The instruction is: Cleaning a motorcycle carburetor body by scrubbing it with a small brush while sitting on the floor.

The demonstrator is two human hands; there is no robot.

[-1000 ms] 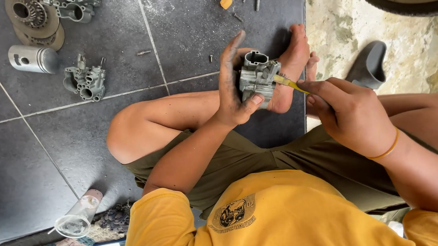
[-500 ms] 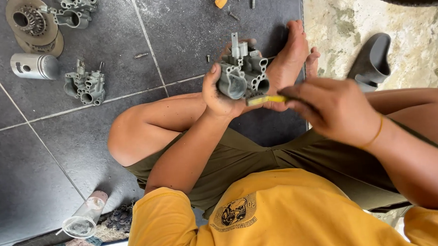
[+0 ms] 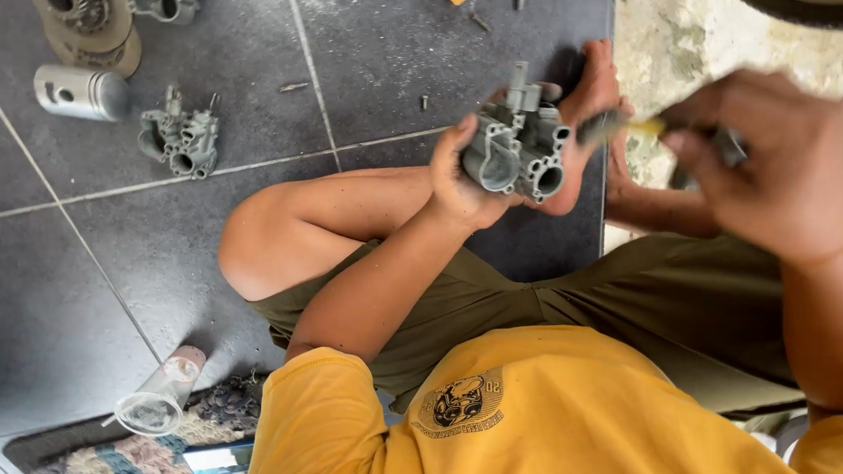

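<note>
carburetor (image 3: 518,150) gripped in left hand (image 3: 462,182), right hand (image 3: 759,166) clutching screwdriver (image 3: 618,129), over dark tiles (image 3: 79,313).

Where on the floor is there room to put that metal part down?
Bare dark tile lies left of the bent knee, between the second carburetor body and the clear cup. Another free patch sits above the left hand holding the carburetor, below the scattered screws. The top left, around the piston and clutch plates, is crowded.

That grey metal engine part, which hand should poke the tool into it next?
Probably the right hand: it already grips the yellow-handled tool, whose tip points at the carburetor. The left hand is busy holding that part up.
</note>
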